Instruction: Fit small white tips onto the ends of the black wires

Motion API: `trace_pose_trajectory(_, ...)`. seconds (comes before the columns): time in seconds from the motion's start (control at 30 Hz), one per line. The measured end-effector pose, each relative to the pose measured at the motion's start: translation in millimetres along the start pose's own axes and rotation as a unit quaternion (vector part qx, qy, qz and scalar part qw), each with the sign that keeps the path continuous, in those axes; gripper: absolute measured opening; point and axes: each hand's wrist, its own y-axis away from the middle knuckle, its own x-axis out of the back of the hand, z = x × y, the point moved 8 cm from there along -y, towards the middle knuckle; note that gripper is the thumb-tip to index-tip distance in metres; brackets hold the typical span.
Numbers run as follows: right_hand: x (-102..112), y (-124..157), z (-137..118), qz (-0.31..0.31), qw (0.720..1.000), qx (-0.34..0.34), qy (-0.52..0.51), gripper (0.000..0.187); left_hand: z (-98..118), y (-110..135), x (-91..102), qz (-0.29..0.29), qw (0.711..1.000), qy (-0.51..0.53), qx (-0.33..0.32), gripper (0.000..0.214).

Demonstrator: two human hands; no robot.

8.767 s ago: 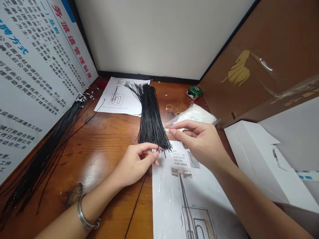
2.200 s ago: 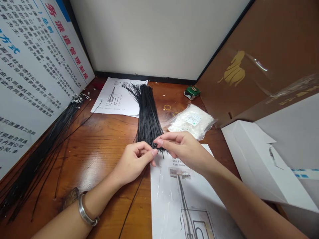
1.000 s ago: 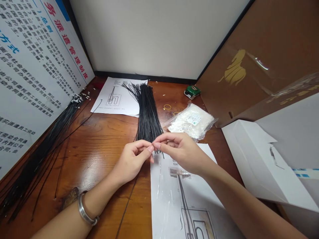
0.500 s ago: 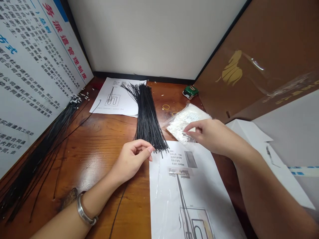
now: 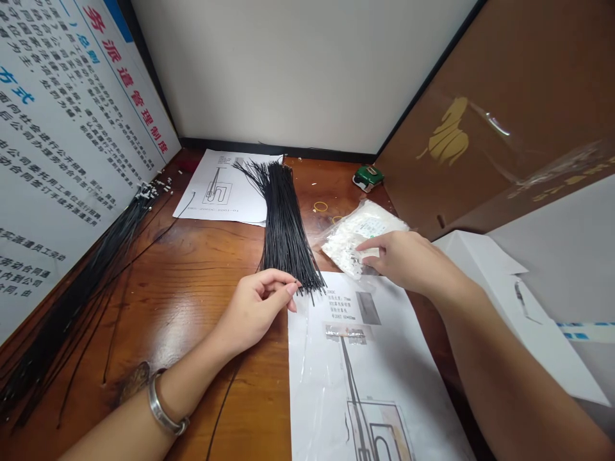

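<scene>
A bundle of thin black wires (image 5: 283,224) lies on the wooden table (image 5: 192,269), its near ends fanned out. My left hand (image 5: 254,310) rests by those ends, thumb and forefinger pinched on one black wire that trails back under my wrist. My right hand (image 5: 408,259) reaches into the mouth of a clear plastic bag of small white parts (image 5: 360,234), fingers curled; what they hold is hidden. A laminated drawing sheet (image 5: 365,371) lies in front of me.
A second sheet of paper (image 5: 223,189) lies at the back. Another heap of black wires (image 5: 81,288) runs along the printed board (image 5: 62,128) on the left. A green object (image 5: 368,176), rubber bands (image 5: 319,207), a brown cardboard panel (image 5: 504,109) and a white box (image 5: 519,320) stand on the right.
My right hand has left the left hand's fingertips and moved right to the plastic bag. The left hand stays pinched on the wire at the bundle's end.
</scene>
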Motion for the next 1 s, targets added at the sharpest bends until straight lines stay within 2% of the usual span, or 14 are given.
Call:
trace_pose_trajectory(0.37,-4.9,-2.8,-6.8,0.022,1.0,0.003,0.014,0.021,-1.8,1.1,-1.6,-0.013,1.0,-0.01,0.004,0.016)
trace_pose_trajectory(0.67,-7.8,-3.4,-8.1,0.036,0.999,0.018,0.003,0.02,-2.0,1.3,-3.0,-0.017,1.0,-0.015,0.007,0.017)
trace_pose_trajectory(0.8,-3.9,-2.1,-11.1,0.039,0.999,0.013,0.006,0.018,-0.7,1.3,-2.3,-0.013,1.0,-0.012,0.004,0.017)
trace_pose_trajectory(1.0,9.2,0.6,-12.0,0.076,0.996,0.007,-0.051,0.016,-2.3,0.2,2.2,0.003,1.0,0.011,0.001,0.016)
